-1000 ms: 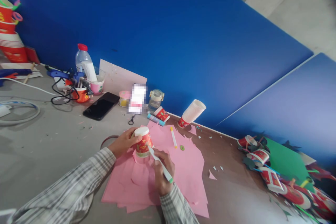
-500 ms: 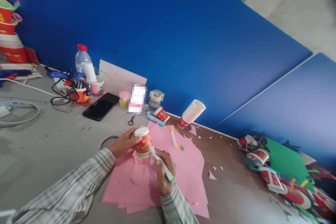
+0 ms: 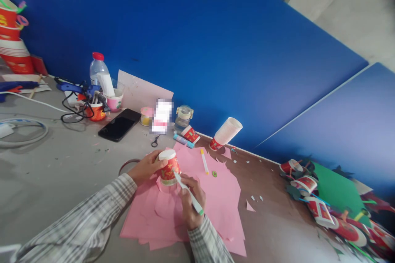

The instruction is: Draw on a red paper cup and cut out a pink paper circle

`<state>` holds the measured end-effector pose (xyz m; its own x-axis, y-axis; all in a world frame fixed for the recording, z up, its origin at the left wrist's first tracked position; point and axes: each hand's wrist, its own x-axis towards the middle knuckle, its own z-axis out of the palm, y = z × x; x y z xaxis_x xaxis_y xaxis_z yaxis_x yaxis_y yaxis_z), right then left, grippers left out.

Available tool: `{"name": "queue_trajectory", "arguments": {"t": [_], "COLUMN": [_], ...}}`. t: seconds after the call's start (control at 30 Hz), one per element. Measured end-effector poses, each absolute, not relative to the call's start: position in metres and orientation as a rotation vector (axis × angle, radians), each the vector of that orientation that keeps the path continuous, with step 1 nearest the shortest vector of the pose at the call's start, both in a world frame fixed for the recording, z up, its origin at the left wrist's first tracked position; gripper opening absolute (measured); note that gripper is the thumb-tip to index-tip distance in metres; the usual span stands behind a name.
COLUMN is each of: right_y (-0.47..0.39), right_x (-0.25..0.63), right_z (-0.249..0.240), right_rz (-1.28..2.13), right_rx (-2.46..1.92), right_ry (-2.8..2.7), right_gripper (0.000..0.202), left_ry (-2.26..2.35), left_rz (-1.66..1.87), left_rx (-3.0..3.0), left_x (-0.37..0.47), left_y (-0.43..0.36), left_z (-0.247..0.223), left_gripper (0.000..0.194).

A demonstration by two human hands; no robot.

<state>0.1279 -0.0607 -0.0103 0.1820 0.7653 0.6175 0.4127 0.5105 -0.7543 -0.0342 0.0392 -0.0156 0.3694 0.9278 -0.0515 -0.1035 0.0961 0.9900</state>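
Observation:
My left hand is wrapped round the side of a red patterned paper cup, which stands upside down with its white base up. A green band runs round its lower rim. My right hand grips a white marker with a green end, its tip at the cup's right side. Under both lie stacked pink paper sheets with jagged edges. On the paper beyond my right hand are a white and yellow marker and a small green round piece.
Behind the paper are a glue stick, a tipped red cup, a glass jar and leaning stacked cups. A black phone lies left, near a bottle. Decorated cups and green paper are at right.
My right hand has shifted slightly left, and the marker tip has moved left and a little up over the cup's side. My left hand still holds the cup.

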Motion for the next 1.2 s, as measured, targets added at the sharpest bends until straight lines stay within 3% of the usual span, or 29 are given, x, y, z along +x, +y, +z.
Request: {"name": "queue_trajectory", "arguments": {"t": [0.37, 1.2], "right_y": [-0.0588, -0.0569], "right_x": [0.1276, 0.1289], "right_z": [-0.0084, -0.005], "right_rz": [0.273, 0.188], "right_rx": [-1.087, -1.146], "right_ry": [-1.448, -1.415], "right_gripper": [0.019, 0.018], "left_ry": [0.858, 0.856], "left_rz": [0.98, 0.977], "left_rx": [1.224, 1.244], "left_x": [-0.0339, -0.0349], "left_y": [0.0379, 0.0383], "left_z": [-0.0156, -0.0192], "left_gripper": [0.054, 0.055]}}
